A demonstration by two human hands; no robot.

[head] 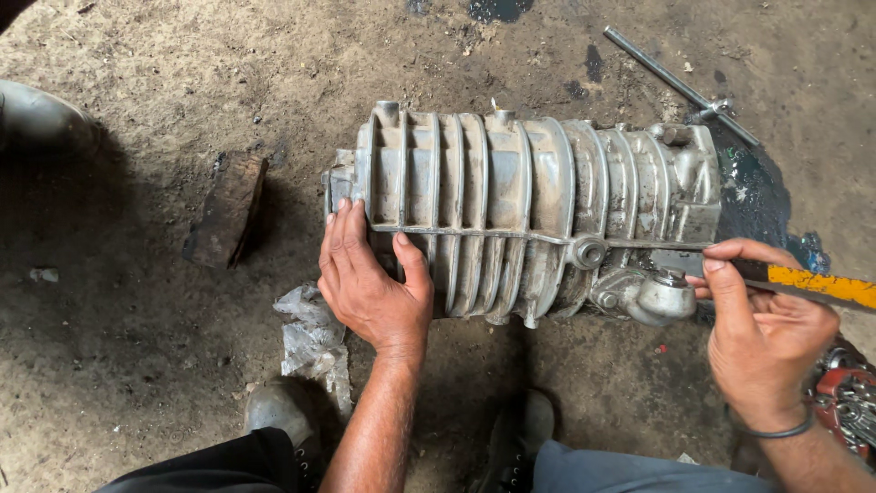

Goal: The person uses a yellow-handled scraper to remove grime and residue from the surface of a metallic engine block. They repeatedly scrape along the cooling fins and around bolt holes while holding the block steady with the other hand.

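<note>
A grey ribbed metal housing (511,201) lies on its side on the dirt floor. My left hand (370,278) rests flat against its left end, fingers spread on the ribs and the end flange. My right hand (762,333) is closed on a flat tool with a yellow-and-black handle (821,285); its thin blade lies along the housing's seam near a round boss (666,294) at the right end.
A long metal bar wrench (680,87) lies at the upper right beside a dark oil patch (753,196). A dark wooden block (226,210) sits to the left, crumpled plastic (315,342) near my shoes, and a red part (844,402) at the right edge.
</note>
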